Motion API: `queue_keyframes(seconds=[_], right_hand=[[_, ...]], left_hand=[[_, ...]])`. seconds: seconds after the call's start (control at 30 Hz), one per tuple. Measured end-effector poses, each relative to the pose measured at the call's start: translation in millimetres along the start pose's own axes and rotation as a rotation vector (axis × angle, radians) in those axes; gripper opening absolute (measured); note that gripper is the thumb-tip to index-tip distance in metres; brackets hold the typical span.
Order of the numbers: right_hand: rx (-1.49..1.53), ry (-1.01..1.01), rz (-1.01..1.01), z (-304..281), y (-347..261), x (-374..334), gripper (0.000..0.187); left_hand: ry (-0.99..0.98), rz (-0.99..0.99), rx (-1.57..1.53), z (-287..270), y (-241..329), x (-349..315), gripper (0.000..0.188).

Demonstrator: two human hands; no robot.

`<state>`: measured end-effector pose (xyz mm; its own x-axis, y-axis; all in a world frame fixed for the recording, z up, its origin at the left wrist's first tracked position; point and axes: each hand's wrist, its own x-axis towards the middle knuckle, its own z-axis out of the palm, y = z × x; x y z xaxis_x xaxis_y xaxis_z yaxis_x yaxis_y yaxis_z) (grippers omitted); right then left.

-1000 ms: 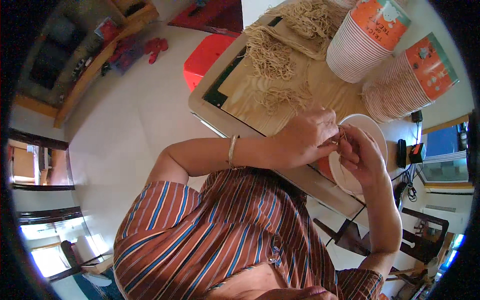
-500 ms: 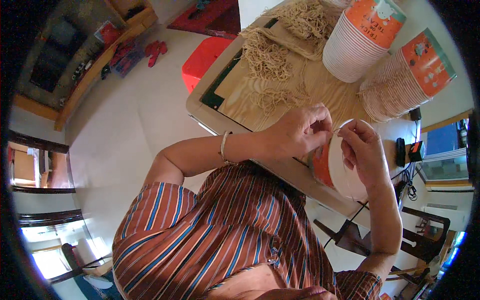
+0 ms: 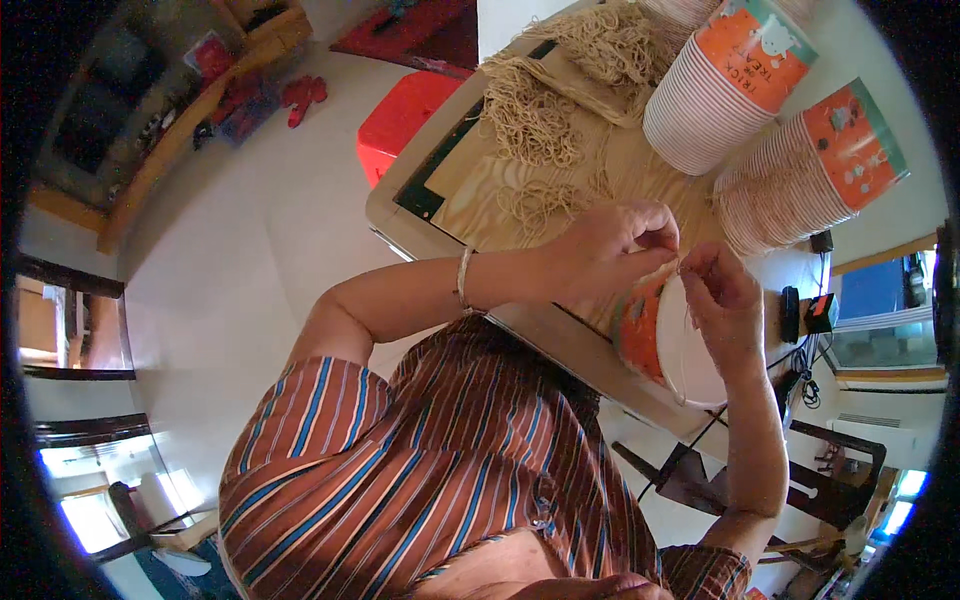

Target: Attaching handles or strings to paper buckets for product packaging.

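An orange printed paper bucket point(image 3: 638, 335) lies tilted at the table's front edge, its round white end turned to the right. My left hand point(image 3: 625, 248) is above the bucket's upper edge, thumb and forefinger pinched together on a thin beige string. Close beside it, my right hand point(image 3: 722, 300) reaches over the white end, its fingertips also pinched on the string. Only a short bit of string shows between the fingertips, and a thin strand runs down across the white end. Behind my left hand, a loose tangle of beige string point(image 3: 545, 203) rests on the wooden board.
Larger heaps of beige string point(image 3: 530, 112) cover the far part of the board point(image 3: 465, 195). Two nested stacks of paper buckets point(image 3: 700, 105) and string-draped buckets point(image 3: 785, 185) stand at the right. Black cables point(image 3: 810, 375) hang beyond. A red stool point(image 3: 405, 120) is left of the table.
My left hand has shifted slightly right, and its fingertips are now nearly at those of my right hand. The whole view has drifted a little; the bucket stays under the hands.
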<state>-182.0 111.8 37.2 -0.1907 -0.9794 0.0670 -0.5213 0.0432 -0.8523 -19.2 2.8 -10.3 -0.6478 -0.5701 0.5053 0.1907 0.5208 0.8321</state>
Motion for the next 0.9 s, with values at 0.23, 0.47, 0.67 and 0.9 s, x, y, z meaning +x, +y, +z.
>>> queue_keyframes(seconds=[0.23, 0.47, 0.67, 0.9], right_hand=[[-0.122, 0.035, -0.173, 0.3, -2.5, -2.3, 0.006], [-0.119, 0.064, -0.206, 0.2, 4.7, 0.7, 0.009], [-0.041, 0.074, -0.058, -2.2, 7.4, 0.6, 0.007], [-0.051, 0.059, -0.036, -2.0, 14.1, -1.9, 0.007]], left_hand=[[-0.135, -0.157, -0.246, 5.3, -13.6, 3.9, 0.02], [-0.199, -0.378, -0.62, 14.0, -26.7, 5.0, 0.019], [-0.2, -0.566, -0.881, 23.1, -23.5, -0.8, 0.021], [-0.145, -0.656, -0.862, 26.6, -17.7, -2.8, 0.018]])
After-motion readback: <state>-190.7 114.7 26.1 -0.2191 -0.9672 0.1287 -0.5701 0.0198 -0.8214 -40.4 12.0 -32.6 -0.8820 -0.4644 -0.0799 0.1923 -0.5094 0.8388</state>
